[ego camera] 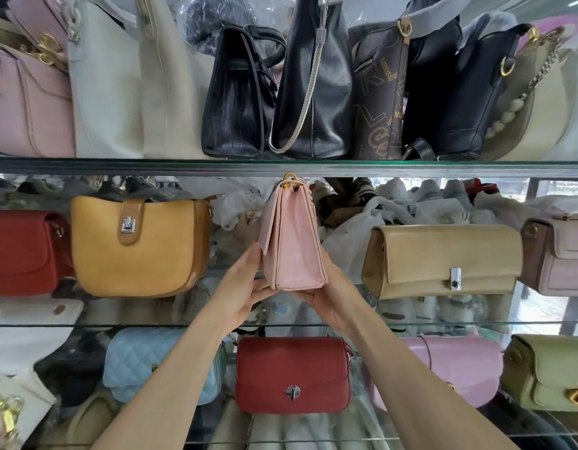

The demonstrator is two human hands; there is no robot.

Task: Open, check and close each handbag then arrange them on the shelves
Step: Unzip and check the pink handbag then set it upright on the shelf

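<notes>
We hold a small pink flap handbag [292, 241] end-on in front of the middle glass shelf [411, 326], in the gap between the mustard bucket bag [135, 248] on the left and the tan clutch [443, 258] on the right. It stands upright, gusset toward us, its gold ring just under the edge of the upper glass shelf [118, 165].

Our left hand [243, 287] lies with fingers straight along the flap side, thumb reaching under the base. Our right hand [326, 293] cups the lower corner and back panel from beneath, fingers wrapped behind where we cannot see them fully. Together they sandwich the bag rather than pinch it.

The bag looks light and fairly stiff — the side panels keep their shape, and the glossy gusset suggests smooth faux leather that could slide against dry palms. The flap appears closed, so we judge the checking is done and this is the placing step. The best hold is the one we have: support under the base, with flat pressure on both broad faces. Lifting by the flap edge would risk popping it open. The strap is not in view; it may be tucked inside or hanging behind, and it could snag as we set the bag down. The glass shelves call for a gentle landing — metal hardware should not knock the edge above.
</notes>
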